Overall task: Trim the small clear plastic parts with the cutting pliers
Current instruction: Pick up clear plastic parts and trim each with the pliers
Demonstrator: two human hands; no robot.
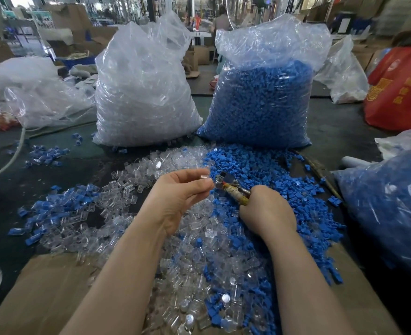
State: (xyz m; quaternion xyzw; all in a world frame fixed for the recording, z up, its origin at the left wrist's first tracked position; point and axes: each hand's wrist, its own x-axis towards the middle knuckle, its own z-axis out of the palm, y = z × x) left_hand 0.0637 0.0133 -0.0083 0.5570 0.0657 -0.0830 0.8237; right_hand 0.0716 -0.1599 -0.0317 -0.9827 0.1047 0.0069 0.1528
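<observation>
Both of my forearms reach up from the bottom edge over a sheet of cardboard (pixel 42 293) that lies nearest to me, its middle buried under loose parts. Largest ahead are two tall plastic sacks standing side by side at the far end of the dark table (pixel 340 131): the clear-parts bag (pixel 141 93) on the left and the blue-parts bag (pixel 262 100) on the right, both upright with open, crumpled tops. A third bag of blue pieces (pixel 388 213) slumps at my right. Spilled between them and me is a pile of clear plastic parts (pixel 199 250) on the left and a heap of blue parts (pixel 284 170) on the right, the two mingling down the middle.

My left hand (pixel 178 197) is raised above the pile, palm turned toward me, wrist bent back, fingers curled so that thumb and fingertips pinch one small clear part (pixel 204 176); it is blurred, and I cannot tell which way its long axis runs. My right hand (pixel 267 209) sits lower and to the right, back of the hand up, fingers wrapped round the handles of the cutting pliers (pixel 231 188). Their long axis runs from my fist up and to the left, the metal head pointing at the held part and just beside my left fingertips. Whether the blades touch it I cannot tell
</observation>
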